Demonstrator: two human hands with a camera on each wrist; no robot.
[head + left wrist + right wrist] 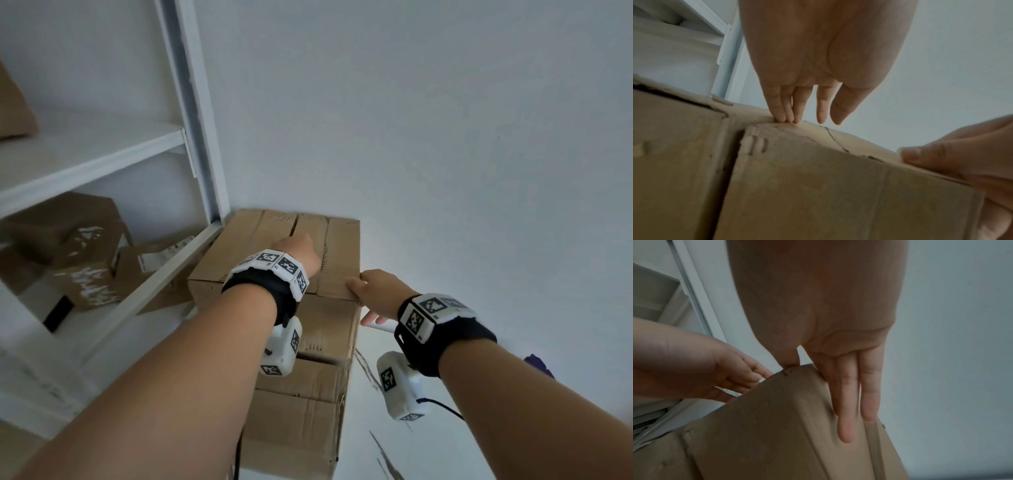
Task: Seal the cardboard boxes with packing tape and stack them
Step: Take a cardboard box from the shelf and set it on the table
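Note:
A stack of brown cardboard boxes stands against the white wall. The top box (339, 246) has its flaps folded down, with a seam along its top. My left hand (298, 251) lies on the lid, its straight fingers (781, 112) pressing the cardboard near the seam. My right hand (376, 291) is at the near right corner. Its thumb rests on the top edge, and its straight fingers (846, 418) lie flat down the right side of the box (777, 418). Under it sit a middle box (329, 329) and a bottom box (298, 428). No tape roll is in view.
A white shelf unit (102, 157) stands close on the left, its post touching the stack. More cardboard boxes (78, 246) sit on its lower shelf. A small white object (380, 325) shows below my right wrist, and a purple item (537, 363) lies further right.

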